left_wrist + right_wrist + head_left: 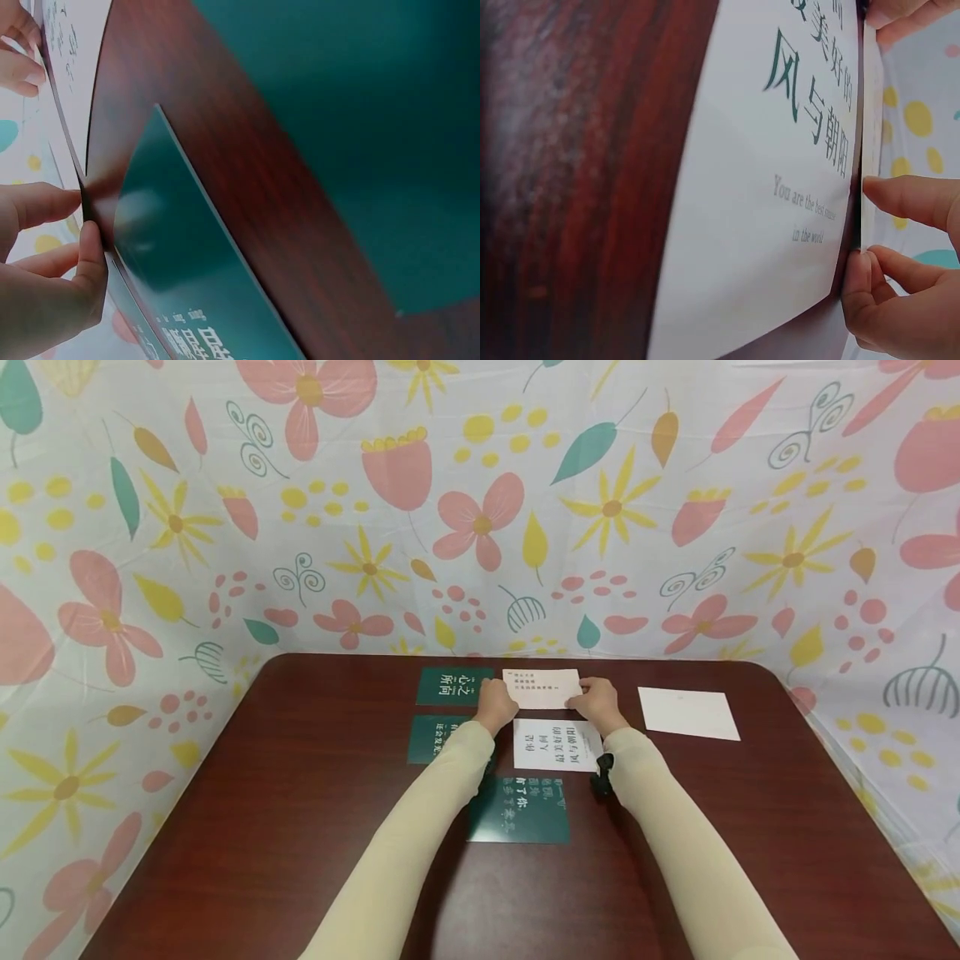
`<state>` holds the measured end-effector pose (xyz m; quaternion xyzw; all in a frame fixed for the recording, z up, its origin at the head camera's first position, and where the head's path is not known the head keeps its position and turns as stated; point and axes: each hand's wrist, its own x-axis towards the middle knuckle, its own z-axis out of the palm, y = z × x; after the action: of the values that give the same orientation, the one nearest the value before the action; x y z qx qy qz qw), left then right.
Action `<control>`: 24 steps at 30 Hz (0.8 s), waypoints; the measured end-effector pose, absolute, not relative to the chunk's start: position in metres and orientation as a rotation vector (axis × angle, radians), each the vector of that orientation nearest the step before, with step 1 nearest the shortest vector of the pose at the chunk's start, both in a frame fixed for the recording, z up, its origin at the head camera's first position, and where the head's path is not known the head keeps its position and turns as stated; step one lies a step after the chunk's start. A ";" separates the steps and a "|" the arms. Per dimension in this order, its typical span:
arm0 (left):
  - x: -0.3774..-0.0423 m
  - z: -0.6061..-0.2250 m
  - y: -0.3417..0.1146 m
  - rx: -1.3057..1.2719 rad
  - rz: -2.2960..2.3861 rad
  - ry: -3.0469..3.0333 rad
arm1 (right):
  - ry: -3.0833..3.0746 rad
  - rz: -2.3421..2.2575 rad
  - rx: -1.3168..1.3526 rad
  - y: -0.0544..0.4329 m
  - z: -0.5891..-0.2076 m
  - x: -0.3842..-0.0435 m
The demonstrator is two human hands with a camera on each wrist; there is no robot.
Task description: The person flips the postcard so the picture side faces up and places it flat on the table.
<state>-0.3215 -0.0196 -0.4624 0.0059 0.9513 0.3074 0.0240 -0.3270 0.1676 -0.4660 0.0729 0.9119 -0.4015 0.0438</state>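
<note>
A cream card with printed lines (542,688) is held at the far side of the table, between both hands. My left hand (498,706) pinches its left edge between thumb and fingers; my right hand (600,703) pinches the opposite edge. From the right wrist view the cream card (869,135) appears edge-on in the fingertips. Just nearer than it lies a white card with large dark characters (557,745). To the left are two green cards, one at the back (438,687) and one (429,739) partly behind my left sleeve.
Another green card (521,814) lies nearest me, between the forearms. A blank white card (688,712) sits apart on the right. All rest on a dark reddish-brown table (247,827). Behind the table's far edge hangs a flower-patterned cloth (480,585).
</note>
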 end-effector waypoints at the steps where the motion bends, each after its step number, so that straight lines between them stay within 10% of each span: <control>1: -0.322 -0.462 -0.019 0.009 0.942 2.944 | 2.796 -1.216 0.222 0.167 -0.466 -0.327; 24: -0.315 -0.460 -0.007 -0.118 1.135 2.928 | 2.804 -1.340 0.179 0.184 -0.465 -0.320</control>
<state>-0.3154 -0.0071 -0.4597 -0.0374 0.9318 0.3611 -0.0005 -0.3200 0.1839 -0.4645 0.0574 0.9007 -0.4304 0.0143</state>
